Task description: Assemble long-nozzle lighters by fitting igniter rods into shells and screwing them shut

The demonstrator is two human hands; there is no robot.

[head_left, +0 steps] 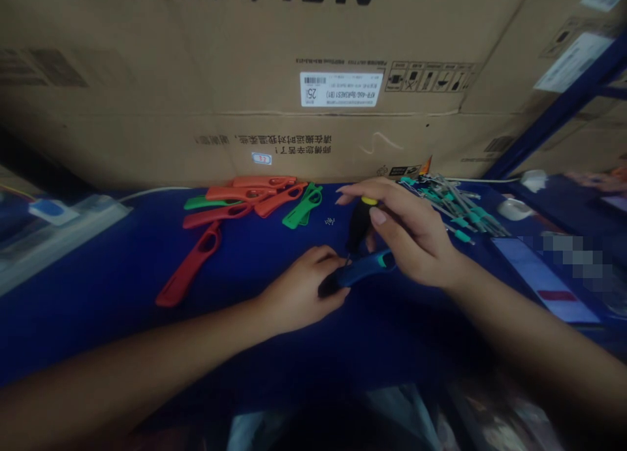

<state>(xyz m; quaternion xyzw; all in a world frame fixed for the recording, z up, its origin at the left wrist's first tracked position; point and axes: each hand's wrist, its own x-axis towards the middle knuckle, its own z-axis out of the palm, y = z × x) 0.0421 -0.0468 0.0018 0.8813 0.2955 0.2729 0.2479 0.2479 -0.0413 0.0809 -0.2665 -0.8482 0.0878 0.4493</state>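
Note:
My left hand [306, 288] is closed round the dark end of a blue handle-shaped piece [365, 269], which has a teal patch near its far end. Above it, my right hand [416, 232] grips a black screwdriver [360, 224] with a yellow band at the top. The screwdriver points down, its thin shaft reaching the blue piece beside my left fingertips. Whether the tip sits in a screw is too small to tell. Just beyond my hands lie a few tiny metal bits [330, 221].
Red and orange handle pieces [235, 203] and green ones [302, 206] lie on the blue table [122, 268]. Metal rods with teal parts [460, 206] are heaped right of my right hand. A phone [543, 281] rests farther right. A large cardboard box [220, 85] stands behind.

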